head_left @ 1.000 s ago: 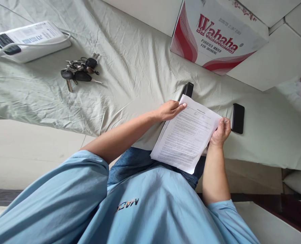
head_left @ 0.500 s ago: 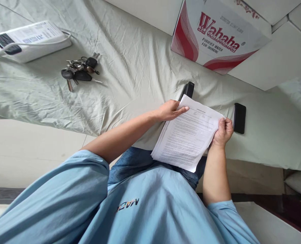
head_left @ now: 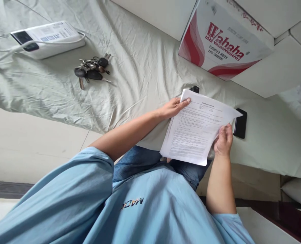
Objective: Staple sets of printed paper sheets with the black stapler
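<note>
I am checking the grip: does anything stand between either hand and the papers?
Nothing visible does: the left hand holds the papers near their top left corner; the right hand is at their right edge.

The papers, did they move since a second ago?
Yes, the papers have shifted right at their top right corner: it now overlaps the resting phone in this view; before, it stopped short.

White papers (head_left: 191,134), apparently black-printed
</note>
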`<control>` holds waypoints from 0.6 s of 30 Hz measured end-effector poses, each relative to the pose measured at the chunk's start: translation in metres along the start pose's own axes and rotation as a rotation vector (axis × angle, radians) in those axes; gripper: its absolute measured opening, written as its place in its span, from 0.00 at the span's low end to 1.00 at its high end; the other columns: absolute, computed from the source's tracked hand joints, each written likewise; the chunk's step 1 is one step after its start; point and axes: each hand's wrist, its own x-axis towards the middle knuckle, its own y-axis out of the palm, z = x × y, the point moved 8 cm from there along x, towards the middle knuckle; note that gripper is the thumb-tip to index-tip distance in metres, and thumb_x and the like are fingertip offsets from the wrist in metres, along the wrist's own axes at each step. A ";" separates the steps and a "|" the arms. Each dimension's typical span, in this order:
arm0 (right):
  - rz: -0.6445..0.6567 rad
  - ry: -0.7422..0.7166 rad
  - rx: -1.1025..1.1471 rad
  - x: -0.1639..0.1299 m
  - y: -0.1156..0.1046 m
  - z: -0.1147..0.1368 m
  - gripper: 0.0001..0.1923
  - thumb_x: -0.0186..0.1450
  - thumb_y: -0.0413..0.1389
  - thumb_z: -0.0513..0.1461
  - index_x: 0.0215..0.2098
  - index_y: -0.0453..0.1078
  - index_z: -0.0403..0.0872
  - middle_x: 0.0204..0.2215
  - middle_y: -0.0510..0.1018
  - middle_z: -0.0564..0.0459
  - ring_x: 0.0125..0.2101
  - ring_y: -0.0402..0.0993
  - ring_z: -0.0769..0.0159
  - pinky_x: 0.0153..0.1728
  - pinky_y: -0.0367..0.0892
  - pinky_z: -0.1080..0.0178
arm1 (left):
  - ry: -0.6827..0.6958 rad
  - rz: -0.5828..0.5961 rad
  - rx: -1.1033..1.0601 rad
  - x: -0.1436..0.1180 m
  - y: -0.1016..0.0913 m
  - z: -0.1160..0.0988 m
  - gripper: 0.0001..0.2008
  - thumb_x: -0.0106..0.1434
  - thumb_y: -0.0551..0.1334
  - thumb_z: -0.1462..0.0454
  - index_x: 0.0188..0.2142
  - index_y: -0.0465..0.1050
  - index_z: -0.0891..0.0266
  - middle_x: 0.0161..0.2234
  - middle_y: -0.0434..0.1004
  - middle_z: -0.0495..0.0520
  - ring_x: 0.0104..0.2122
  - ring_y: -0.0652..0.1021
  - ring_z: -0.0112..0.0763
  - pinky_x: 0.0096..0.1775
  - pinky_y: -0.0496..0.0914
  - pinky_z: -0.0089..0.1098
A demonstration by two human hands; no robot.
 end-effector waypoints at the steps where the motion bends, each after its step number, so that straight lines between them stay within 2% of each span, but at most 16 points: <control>1: 0.047 0.027 0.014 -0.009 -0.002 0.004 0.40 0.63 0.72 0.69 0.59 0.80 0.52 0.54 0.87 0.44 0.64 0.84 0.47 0.72 0.74 0.44 | -0.010 -0.014 -0.066 0.001 0.000 0.001 0.39 0.73 0.64 0.27 0.44 0.82 0.63 0.41 0.90 0.62 0.47 0.90 0.45 0.52 0.84 0.41; 4: 0.142 0.147 0.048 -0.043 -0.013 0.012 0.47 0.59 0.75 0.71 0.63 0.81 0.51 0.63 0.87 0.39 0.70 0.81 0.41 0.75 0.73 0.40 | -0.042 -0.100 -0.222 0.004 -0.002 0.002 0.39 0.76 0.62 0.29 0.49 0.83 0.63 0.42 0.91 0.62 0.52 0.90 0.47 0.56 0.85 0.44; 8: 0.058 0.285 0.210 -0.091 -0.028 0.013 0.54 0.50 0.78 0.72 0.66 0.82 0.54 0.69 0.85 0.39 0.75 0.77 0.37 0.73 0.76 0.35 | -0.046 -0.179 -0.353 0.008 -0.006 -0.002 0.37 0.80 0.59 0.31 0.56 0.83 0.62 0.44 0.92 0.63 0.61 0.87 0.50 0.64 0.82 0.49; 11: -0.002 0.348 0.309 -0.120 -0.015 0.011 0.52 0.50 0.80 0.70 0.65 0.83 0.58 0.71 0.84 0.43 0.77 0.75 0.39 0.74 0.76 0.33 | -0.045 -0.164 -0.409 0.010 -0.004 -0.002 0.35 0.79 0.61 0.33 0.57 0.83 0.61 0.46 0.93 0.64 0.65 0.85 0.53 0.68 0.80 0.53; 13: -0.047 0.373 0.282 -0.131 -0.001 0.009 0.47 0.52 0.83 0.63 0.65 0.83 0.56 0.71 0.84 0.45 0.76 0.76 0.41 0.78 0.71 0.32 | -0.043 -0.139 -0.420 0.009 -0.001 0.001 0.35 0.76 0.65 0.31 0.54 0.84 0.60 0.46 0.93 0.64 0.65 0.86 0.55 0.68 0.80 0.55; 15: -0.137 0.324 0.197 -0.131 0.003 0.014 0.46 0.54 0.84 0.55 0.67 0.82 0.54 0.70 0.85 0.47 0.76 0.76 0.44 0.83 0.64 0.32 | -0.027 -0.097 -0.417 0.008 0.001 0.002 0.35 0.70 0.71 0.31 0.51 0.85 0.60 0.46 0.93 0.64 0.65 0.87 0.59 0.68 0.81 0.57; 18: -0.256 0.123 0.061 -0.113 -0.015 0.038 0.47 0.55 0.85 0.52 0.69 0.80 0.51 0.70 0.84 0.47 0.76 0.76 0.46 0.86 0.58 0.33 | 0.032 -0.068 -0.388 0.007 -0.008 -0.002 0.33 0.61 0.82 0.38 0.48 0.86 0.61 0.46 0.93 0.64 0.63 0.88 0.60 0.67 0.81 0.56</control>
